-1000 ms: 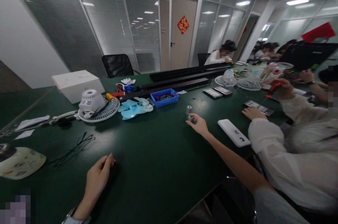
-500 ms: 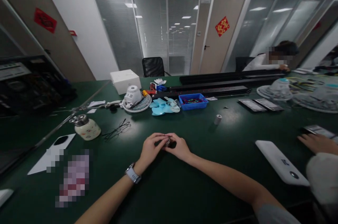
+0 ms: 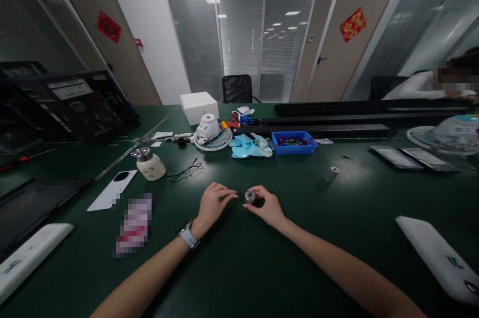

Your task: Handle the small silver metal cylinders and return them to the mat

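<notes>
My right hand (image 3: 267, 204) has its thumb and fingers curved round a small round metal cylinder (image 3: 250, 196) with a dark hole in its top. The cylinder is upright on or just over the green table. To its left, and apart from it, my left hand (image 3: 217, 200) is closed in a pinch, thumb and forefinger tips pointing at the cylinder. Whether anything tiny sits in that pinch I cannot make out. A second, similar metal cylinder (image 3: 332, 174) stands on the table farther right.
Behind the hands lie light-blue fan blades (image 3: 249, 146), a blue tray (image 3: 294, 143) of wires and a white fan part (image 3: 209, 132). Eyeglasses (image 3: 186, 171), a cream flask (image 3: 150, 164) and a white phone (image 3: 112, 190) are on the left. A white device (image 3: 437, 258) lies right; a person (image 3: 415, 86) sits beyond.
The hands were together round the metal cylinder; my left hand has since drawn off to the left, leaving the cylinder within my right hand. The view has turned left.
</notes>
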`<state>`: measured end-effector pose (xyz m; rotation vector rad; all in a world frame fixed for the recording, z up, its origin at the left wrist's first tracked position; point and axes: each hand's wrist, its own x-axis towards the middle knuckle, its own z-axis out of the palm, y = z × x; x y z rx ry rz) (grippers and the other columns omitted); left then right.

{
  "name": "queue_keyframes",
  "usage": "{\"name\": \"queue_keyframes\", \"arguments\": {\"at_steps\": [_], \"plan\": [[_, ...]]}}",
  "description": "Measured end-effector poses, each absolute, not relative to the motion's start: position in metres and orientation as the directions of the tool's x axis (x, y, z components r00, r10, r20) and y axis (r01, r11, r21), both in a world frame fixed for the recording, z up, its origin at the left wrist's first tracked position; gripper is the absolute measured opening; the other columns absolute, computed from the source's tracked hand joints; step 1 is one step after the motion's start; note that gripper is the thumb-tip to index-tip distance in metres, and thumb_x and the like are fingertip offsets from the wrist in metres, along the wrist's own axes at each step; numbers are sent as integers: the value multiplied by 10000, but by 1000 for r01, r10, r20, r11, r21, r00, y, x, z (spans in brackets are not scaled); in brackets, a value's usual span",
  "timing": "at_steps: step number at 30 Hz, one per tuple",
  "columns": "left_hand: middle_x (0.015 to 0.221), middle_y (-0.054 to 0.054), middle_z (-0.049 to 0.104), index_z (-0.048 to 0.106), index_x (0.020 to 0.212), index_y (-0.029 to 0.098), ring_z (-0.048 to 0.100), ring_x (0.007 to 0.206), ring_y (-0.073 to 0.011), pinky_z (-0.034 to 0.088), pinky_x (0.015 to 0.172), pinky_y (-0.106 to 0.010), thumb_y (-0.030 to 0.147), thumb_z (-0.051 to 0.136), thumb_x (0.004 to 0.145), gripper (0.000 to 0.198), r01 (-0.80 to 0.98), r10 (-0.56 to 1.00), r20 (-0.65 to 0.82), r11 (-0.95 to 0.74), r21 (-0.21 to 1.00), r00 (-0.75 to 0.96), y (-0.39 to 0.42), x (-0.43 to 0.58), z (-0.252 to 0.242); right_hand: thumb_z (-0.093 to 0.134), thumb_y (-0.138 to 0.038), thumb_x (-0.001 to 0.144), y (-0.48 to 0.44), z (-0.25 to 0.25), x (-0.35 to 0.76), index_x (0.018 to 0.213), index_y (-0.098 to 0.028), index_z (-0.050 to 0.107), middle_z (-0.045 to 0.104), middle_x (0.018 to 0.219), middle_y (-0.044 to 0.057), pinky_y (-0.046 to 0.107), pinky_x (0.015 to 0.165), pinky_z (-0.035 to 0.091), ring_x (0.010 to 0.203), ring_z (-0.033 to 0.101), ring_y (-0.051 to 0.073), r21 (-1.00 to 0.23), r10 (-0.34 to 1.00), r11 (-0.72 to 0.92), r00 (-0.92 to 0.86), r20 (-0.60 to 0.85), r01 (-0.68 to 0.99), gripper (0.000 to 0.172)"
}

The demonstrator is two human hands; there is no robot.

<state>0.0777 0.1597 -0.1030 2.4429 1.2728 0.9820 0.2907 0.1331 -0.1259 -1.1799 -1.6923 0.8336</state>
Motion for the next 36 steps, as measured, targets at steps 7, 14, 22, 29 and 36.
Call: {"name": "queue_keyframes", "arguments": {"at_steps": [7,14,22,29,36], "plan": [[782,-53,647,737,1008,244,558,771,-200,416,681,-303,459,549,859,322,681,870,286,-492,543,401,159,64,-124,708,-376,706,131,-121,297,1064,-228,568,680,998,27,353,838,511,934,648,183,-860,947,318,-170,272,398,412],[812,-36,646,579,1237,194,596,728,-179,454,682,-293,408,361,927,435,570,954,210,-297,766,215,153,55,-121,690,-421,711,121,-132,417,1048,-201,569,684,1003,86,421,848,522,902,660,226,-816,947,191,118,300,546,421],[706,-8,605,611,817,184,591,700,-174,446,669,-277,288,335,869,300,439,969,184,-240,866,167,160,52,-130,683,-580,635,103,-138,533,1141,-146,537,646,1078,145,457,854,503,955,633,276,-663,677,4,486,553,749,682],[651,-11,564,465,549,204,551,675,-175,404,681,-280,258,326,814,304,494,955,222,-291,819,195,156,52,-124,608,-458,799,107,-99,387,1179,-241,583,623,1072,80,382,858,462,966,591,218,-440,825,340,-38,565,831,438],[595,2,510,437,534,212,509,620,-169,379,626,-269,263,334,794,284,533,951,229,-305,789,206,156,47,-128,672,-502,747,156,-117,249,1004,-311,713,610,746,-16,262,634,426,683,569,128,-586,894,438,-398,206,682,323]]}}
